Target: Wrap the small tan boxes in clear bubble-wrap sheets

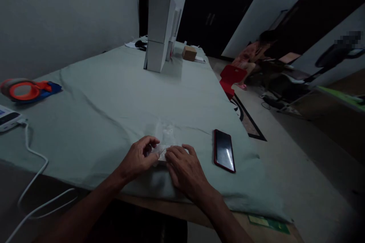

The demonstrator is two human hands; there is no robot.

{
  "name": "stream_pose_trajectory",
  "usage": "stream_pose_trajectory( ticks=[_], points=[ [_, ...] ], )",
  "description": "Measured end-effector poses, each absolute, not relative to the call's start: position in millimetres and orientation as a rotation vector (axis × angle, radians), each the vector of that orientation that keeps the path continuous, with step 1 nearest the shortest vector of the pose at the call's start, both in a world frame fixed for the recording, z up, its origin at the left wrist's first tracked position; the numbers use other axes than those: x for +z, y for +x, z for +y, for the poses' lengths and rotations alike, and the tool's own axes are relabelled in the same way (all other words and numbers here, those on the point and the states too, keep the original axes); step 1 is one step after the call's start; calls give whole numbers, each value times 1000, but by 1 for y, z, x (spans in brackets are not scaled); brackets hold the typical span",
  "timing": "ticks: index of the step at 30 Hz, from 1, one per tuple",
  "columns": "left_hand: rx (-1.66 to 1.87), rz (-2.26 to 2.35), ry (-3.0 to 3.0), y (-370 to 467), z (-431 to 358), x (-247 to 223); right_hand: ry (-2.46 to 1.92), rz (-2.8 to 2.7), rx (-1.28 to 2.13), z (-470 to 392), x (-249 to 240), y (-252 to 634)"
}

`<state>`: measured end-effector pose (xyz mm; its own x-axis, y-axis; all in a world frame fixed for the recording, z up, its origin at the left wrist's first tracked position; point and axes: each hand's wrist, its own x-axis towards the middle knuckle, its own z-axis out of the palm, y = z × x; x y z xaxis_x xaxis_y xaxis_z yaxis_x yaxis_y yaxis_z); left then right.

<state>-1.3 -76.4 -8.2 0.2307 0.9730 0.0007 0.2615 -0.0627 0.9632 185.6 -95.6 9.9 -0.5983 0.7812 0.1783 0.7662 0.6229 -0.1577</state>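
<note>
A piece of clear plastic wrap [167, 133], crinkled and shiny, lies near the table's front edge, its far end spread flat on the cloth. Its near end is bunched around something small and pale, mostly covered by my fingers. My left hand [139, 156] pinches the wrap's left side, thumb against the near fold and fingers curled. From the right, my right hand [184, 165] presses its fingers together over the same bundle. Just right of that hand a dark phone [224, 150] in a red case lies face up, apart from it.
An orange and blue tape dispenser [31, 90] lies on the left, beyond a white device [10, 118] with a white cable [35, 174]. Tall white boxes [159, 19] stand farther back, near a brown carton [189, 53]. A person [246, 55] sits beyond a red chair [230, 78].
</note>
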Motion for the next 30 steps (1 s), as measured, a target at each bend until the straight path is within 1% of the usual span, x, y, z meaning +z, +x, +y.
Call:
stream_pose_trajectory(
  ticks=[2,7,10,16,24,30],
  points=[
    [933,1357,1596,-4,-82,-12,-1271,-2614,116,-96,9,187],
    [799,1604,1560,-9,-80,-26,-1285,-2619,116,-97,8,187],
    [745,1592,1619,-10,-70,-32,-1297,-2652,46,-96,10,185],
    [749,1565,1649,-16,-59,-38,-1290,-2764,-92,-87,16,179],
    [700,1722,1697,-26,-53,-39,-1253,-2820,-110,-78,19,162],
    [634,1733,1714,-22,-49,-39,-1261,-2818,-111,-77,18,160]
  ],
)
